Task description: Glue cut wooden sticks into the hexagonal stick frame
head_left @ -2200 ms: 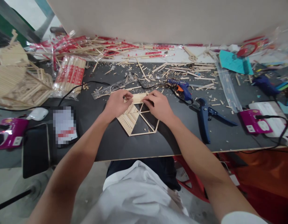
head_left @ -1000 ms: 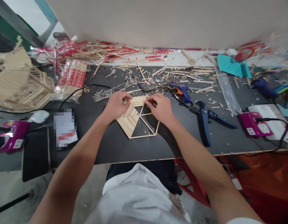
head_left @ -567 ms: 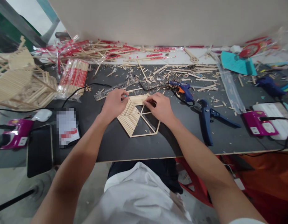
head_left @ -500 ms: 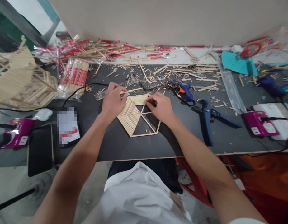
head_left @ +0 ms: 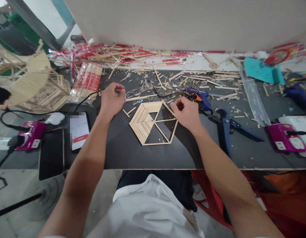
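A hexagonal frame of thin wooden sticks (head_left: 143, 124) lies flat on the dark table; its left and upper-left sections are filled with close rows of sticks, while the right ones show bare spokes. My left hand (head_left: 112, 99) hovers up and left of it, fingers curled, near a clear plastic piece (head_left: 135, 94); whatever its fingertips pinch is too small to make out. My right hand (head_left: 186, 112) is at the hexagon's upper-right edge, thumb and fingers closed together, their contents hidden. Two short sticks (head_left: 129, 112) lie left of the hexagon.
A blue glue gun (head_left: 201, 98) and blue cutter (head_left: 225, 129) lie to the right. Wrapped sticks (head_left: 87, 81) and a wooden model (head_left: 26, 86) are at left, above phones (head_left: 51, 153) and a purple socket block (head_left: 32, 135). Offcuts (head_left: 204, 78) litter the back.
Both hands have moved away from the hexagon's middle, the left one out to the left and the right one to the right edge. The two short sticks now show. The view has shifted slightly.
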A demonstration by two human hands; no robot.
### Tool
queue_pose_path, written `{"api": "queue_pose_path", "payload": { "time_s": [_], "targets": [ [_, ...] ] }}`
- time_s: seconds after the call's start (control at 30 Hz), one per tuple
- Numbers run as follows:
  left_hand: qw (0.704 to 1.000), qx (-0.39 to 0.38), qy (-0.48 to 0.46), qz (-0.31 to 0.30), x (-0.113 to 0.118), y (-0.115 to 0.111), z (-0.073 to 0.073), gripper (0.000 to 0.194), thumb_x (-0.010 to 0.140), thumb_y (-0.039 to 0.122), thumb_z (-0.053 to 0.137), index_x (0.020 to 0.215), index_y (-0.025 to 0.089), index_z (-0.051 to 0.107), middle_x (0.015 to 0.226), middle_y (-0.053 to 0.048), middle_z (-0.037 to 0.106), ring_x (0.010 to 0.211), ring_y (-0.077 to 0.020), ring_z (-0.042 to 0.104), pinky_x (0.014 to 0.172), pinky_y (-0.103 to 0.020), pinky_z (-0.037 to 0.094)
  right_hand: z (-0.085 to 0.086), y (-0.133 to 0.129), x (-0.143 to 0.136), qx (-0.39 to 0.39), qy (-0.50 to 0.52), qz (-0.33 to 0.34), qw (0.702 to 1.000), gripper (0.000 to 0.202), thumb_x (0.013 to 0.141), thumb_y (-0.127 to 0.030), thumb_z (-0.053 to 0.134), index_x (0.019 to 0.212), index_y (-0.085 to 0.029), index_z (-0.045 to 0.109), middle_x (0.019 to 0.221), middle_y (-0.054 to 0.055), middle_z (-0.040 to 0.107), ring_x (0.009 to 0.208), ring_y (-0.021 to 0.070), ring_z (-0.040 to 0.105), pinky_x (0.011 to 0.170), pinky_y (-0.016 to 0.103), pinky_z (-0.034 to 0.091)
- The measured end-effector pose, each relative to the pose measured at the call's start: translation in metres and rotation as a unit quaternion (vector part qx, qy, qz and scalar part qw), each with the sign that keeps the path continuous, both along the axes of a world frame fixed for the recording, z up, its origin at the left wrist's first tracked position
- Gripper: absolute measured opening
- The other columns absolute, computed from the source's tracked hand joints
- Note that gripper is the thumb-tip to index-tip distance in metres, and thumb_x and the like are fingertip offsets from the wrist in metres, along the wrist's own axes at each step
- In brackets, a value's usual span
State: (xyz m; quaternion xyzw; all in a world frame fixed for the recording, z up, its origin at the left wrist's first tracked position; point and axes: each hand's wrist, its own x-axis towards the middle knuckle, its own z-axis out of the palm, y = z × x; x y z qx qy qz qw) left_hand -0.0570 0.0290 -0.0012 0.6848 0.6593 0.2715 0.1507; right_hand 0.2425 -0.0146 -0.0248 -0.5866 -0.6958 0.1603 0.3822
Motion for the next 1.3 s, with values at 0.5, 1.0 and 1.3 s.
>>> {"api": "queue_pose_path", "payload": {
  "time_s": [0.5, 1.0, 1.3],
  "targets": [
    [0.971, -0.139, 0.164, -0.104, 0.007, -0.013, 0.003, 0.01, 0.08, 0.032, 0.072, 0.073, 0.025, 0.07, 0.073, -0.004, 0.071, 0.071, -0.0242, 0.065, 0.067, -0.034, 0.048, 0.001, 0.002, 0.001, 0.008, -0.009, -0.013, 1.0, 0.029, 0.088, -0.036, 0.062, 0.069, -0.026, 0.044, 0.058, -0.003, 0.05, 0.054, 0.0149, 0.047, 0.062, 0.033, 0.041],
    [0.971, -0.114, 0.156, -0.144, 0.021, -0.027, 0.005, 0.016, 0.095, 0.014, 0.051, 0.107, 0.018, 0.061, 0.11, -0.014, 0.066, 0.1, -0.031, 0.068, 0.086, -0.04, 0.051, 0.004, 0.0, 0.001, 0.013, 0.002, -0.009, 1.0, 0.029, 0.089, -0.038, 0.062, 0.069, -0.026, 0.045, 0.059, -0.003, 0.052, 0.055, 0.0149, 0.047, 0.062, 0.032, 0.042],
    [0.964, -0.073, 0.155, -0.205, 0.052, -0.04, 0.014, 0.009, 0.104, 0.018, 0.046, 0.108, 0.02, 0.054, 0.116, -0.012, 0.062, 0.1, -0.0256, 0.064, 0.079, -0.035, 0.047, -0.007, -0.007, -0.016, -0.01, 0.036, 0.137, 0.99, 0.023, 0.094, -0.045, 0.064, 0.103, -0.024, 0.066, 0.088, 0.003, 0.073, 0.066, 0.0157, 0.06, 0.067, 0.032, 0.05]
  ]
}}
